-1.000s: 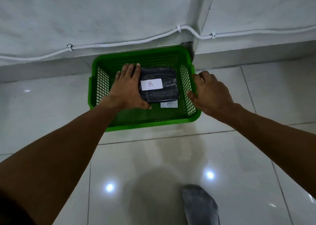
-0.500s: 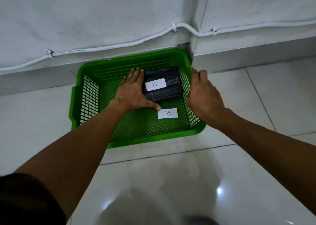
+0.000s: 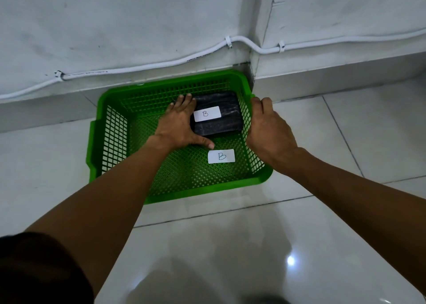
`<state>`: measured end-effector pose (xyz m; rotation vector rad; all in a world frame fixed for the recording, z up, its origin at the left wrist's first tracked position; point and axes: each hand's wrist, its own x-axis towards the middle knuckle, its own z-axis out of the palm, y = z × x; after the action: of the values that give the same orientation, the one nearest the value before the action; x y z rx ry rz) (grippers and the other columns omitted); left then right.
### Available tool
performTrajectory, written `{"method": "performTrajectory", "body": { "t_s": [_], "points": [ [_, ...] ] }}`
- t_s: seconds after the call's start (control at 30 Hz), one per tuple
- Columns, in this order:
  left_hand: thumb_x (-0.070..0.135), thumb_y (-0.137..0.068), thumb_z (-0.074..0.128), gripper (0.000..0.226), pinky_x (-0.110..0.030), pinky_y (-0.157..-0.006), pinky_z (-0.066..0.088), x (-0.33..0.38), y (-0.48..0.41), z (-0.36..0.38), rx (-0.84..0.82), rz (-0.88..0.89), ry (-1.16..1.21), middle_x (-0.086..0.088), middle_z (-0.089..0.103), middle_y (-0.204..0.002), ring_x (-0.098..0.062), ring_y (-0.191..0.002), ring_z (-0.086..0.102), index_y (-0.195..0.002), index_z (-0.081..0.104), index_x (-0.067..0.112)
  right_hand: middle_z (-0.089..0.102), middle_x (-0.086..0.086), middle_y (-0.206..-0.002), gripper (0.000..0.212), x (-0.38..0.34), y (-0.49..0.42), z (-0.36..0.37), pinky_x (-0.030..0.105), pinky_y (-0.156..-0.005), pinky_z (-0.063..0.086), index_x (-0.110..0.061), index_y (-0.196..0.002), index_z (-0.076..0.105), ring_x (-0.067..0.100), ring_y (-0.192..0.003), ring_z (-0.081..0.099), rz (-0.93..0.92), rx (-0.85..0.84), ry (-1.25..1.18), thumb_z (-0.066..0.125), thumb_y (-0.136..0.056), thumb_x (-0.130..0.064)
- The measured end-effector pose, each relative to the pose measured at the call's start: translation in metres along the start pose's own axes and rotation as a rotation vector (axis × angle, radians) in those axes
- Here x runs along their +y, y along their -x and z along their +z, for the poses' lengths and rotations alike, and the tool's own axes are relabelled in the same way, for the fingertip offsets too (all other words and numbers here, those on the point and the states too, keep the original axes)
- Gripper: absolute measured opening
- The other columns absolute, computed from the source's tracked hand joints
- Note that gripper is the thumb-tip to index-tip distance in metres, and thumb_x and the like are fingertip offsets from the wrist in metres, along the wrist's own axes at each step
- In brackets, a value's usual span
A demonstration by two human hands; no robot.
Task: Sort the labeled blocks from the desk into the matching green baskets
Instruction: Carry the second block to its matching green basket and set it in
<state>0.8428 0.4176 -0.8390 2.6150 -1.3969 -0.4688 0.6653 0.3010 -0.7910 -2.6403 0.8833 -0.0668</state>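
- Sitting on the tiled floor, the green basket has its far right corner tucked against the wall where the wall steps out.
- A black block lies flat on the mesh bottom in the far right part of the basket, close to the right wall of the basket.
- On top of the block is a white label marked "B".
- A second white "B" label lies on the basket's bottom, nearer the person than the block and just apart from it.
- The left hand reaches into the basket and rests against the block's left side, fingers stretched along that side toward the far wall and thumb laid along the block's near edge; the hand is spread, not closed around the block.
- The thumb tip ends just above the lower label without touching it.
- The right hand rests over the basket's right rim, fingers curled over the edge at the far right corner; how firmly it grips the rim I cannot tell.
- Both bare forearms stretch in from the bottom of the view, with a dark sleeve at the lower left.
- A white cable runs along the wall above the skirting, held by clips.
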Motion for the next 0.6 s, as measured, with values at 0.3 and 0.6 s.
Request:
{"method": "performTrajectory", "body": {
  "t_s": [0.3,0.6],
  "points": [
    [0.079,-0.045,0.068,0.139,-0.047,-0.119,0.002,0.002,-0.0011,0.0006,0.013,-0.002,-0.062,-0.011,0.007,-0.16,-0.026,-0.148,0.004,-0.15,0.009,0.008,0.039,0.018,-0.13,0.065,0.0018,0.0012,-0.0033,0.034,-0.069,0.036,-0.004,-0.142,0.025,0.033,-0.103,0.053,-0.027,-0.032,0.051,0.056,-0.086,-0.009],
    [0.087,-0.036,0.054,0.147,-0.053,-0.118,-0.002,0.0079,0.0002,-0.0079,0.006,0.019,-0.205,-0.016,0.017,-0.157,-0.032,-0.146,0.015,-0.15,0.002,0.01,0.041,0.019,-0.128,0.066,0.0034,0.0019,-0.0085,0.041,-0.077,0.045,-0.005,-0.142,0.027,0.034,-0.112,0.049,-0.056,-0.062,0.101,0.057,-0.084,-0.01]
  ]
}}
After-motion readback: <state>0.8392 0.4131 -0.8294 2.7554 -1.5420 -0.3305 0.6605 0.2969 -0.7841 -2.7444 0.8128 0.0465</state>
